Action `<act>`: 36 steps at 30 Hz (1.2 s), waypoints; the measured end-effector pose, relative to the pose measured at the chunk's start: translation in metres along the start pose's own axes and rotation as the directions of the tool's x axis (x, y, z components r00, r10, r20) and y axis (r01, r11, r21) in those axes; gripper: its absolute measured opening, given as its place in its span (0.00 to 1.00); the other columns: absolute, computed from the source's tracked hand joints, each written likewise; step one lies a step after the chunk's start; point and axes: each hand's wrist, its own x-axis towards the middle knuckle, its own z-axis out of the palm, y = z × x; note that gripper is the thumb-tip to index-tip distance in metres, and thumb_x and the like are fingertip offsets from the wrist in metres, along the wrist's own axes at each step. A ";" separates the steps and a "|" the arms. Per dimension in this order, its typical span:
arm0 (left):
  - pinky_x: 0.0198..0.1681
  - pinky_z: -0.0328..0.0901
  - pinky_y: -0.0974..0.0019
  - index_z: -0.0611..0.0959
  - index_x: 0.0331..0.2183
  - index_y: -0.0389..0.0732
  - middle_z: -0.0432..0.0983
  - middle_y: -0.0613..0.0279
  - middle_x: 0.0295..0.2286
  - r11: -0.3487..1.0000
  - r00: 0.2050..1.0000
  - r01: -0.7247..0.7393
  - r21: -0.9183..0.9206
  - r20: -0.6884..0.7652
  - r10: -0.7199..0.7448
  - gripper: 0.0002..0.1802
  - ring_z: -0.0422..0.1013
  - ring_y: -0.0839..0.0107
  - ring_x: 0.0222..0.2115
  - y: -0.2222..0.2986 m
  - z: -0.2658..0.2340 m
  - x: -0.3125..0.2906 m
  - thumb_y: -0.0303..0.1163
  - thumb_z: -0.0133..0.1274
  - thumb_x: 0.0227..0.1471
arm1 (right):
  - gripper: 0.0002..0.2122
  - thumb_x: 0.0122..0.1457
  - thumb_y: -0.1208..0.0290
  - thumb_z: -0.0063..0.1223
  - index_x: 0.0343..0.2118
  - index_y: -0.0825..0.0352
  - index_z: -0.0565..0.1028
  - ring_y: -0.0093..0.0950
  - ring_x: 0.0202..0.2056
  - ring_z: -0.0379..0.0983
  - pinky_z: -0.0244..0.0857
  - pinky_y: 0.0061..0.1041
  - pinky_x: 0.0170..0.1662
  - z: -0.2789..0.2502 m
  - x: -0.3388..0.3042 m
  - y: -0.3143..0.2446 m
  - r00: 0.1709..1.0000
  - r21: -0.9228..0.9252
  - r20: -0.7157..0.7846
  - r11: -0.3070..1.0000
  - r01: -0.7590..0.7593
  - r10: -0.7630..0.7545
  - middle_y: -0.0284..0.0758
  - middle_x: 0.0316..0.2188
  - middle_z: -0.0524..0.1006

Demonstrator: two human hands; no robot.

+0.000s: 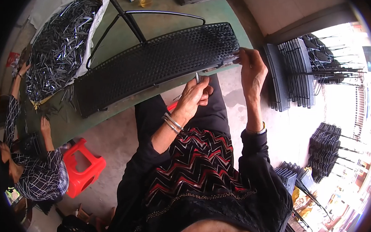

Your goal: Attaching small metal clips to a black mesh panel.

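A long black perforated metal panel (155,57), slightly curved, lies across the table edge in front of me, with a black rod (133,27) rising from its far side. My left hand (191,96) is closed below the panel's near edge, and a thin silvery metal piece (197,77) sticks up from its fingers. At the panel's right end, my right hand (251,69) has thumb and fingers pinched together by the corner. Whatever sits between those fingertips is too small to make out.
On the green table (224,11) stands a white sack (99,23) of dark metal strips (63,46). A co-worker (40,171) sits at the left, hands near the sack, beside a red stool (82,167). Stacks of black mesh panels (294,73) stand at right.
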 end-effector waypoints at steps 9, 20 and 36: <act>0.23 0.59 0.74 0.77 0.37 0.38 0.69 0.66 0.23 0.989 0.999 -0.027 -0.148 -0.050 0.020 0.16 0.59 0.82 0.19 0.001 -0.001 -0.003 0.42 0.47 0.60 | 0.04 0.58 0.77 0.51 0.33 0.69 0.76 0.23 0.26 0.77 0.68 0.20 0.32 0.029 0.024 0.027 0.978 -0.084 -0.098 0.980 0.178 -0.186 0.36 0.25 0.79; 0.22 0.57 0.76 0.74 0.36 0.39 0.67 0.68 0.22 0.991 0.993 -0.082 -0.109 0.078 0.090 0.16 0.58 0.83 0.19 0.003 0.008 -0.007 0.43 0.47 0.60 | 0.04 0.54 0.72 0.56 0.32 0.61 0.79 0.32 0.28 0.74 0.67 0.26 0.32 0.036 0.022 0.022 0.946 -0.412 -0.002 0.862 0.294 -0.324 0.33 0.29 0.74; 0.27 0.58 0.75 0.76 0.40 0.34 0.72 0.65 0.26 0.965 0.975 -0.165 -0.204 0.112 0.191 0.15 0.61 0.81 0.23 -0.002 0.005 -0.006 0.38 0.45 0.61 | 0.07 0.54 0.66 0.58 0.35 0.58 0.81 0.30 0.30 0.73 0.65 0.26 0.33 0.036 0.017 0.026 0.969 -0.388 0.042 0.889 0.242 -0.245 0.34 0.29 0.73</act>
